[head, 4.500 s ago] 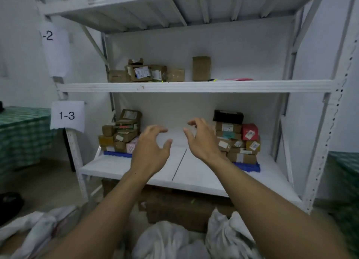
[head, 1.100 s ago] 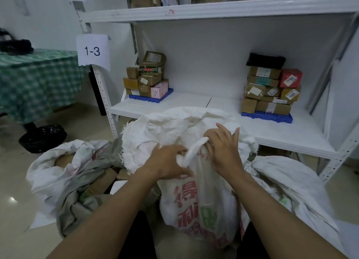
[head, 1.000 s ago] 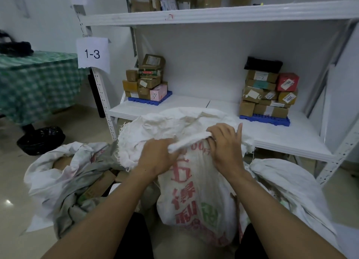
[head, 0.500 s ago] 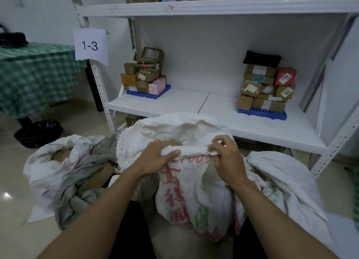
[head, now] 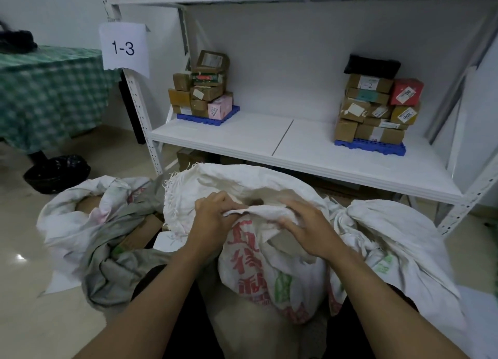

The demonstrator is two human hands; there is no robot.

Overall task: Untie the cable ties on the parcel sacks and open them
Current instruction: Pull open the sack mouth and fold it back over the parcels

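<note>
A white woven parcel sack (head: pixel 258 272) with red and green print stands on the floor in front of me, its mouth spread wide. My left hand (head: pixel 213 218) grips the near rim of the mouth, fingers curled over the folded cloth. My right hand (head: pixel 307 229) holds the same rim further right, pressing it down. A second sack (head: pixel 89 224), white and grey, lies open at the left with cardboard showing inside. A third white sack (head: pixel 398 240) slumps at the right. No cable tie is visible.
A white metal shelf (head: pixel 269 140) stands just behind the sacks, labelled 1-3 (head: pixel 123 48). Small parcel stacks sit on blue pallets at its left (head: pixel 202 89) and right (head: pixel 377 105). A green checked table (head: pixel 45 89) and a black bag (head: pixel 56 170) are at the left.
My hands came down from shelf height onto the middle sack. Over the last second they have pulled its rim down and apart, widening the mouth.
</note>
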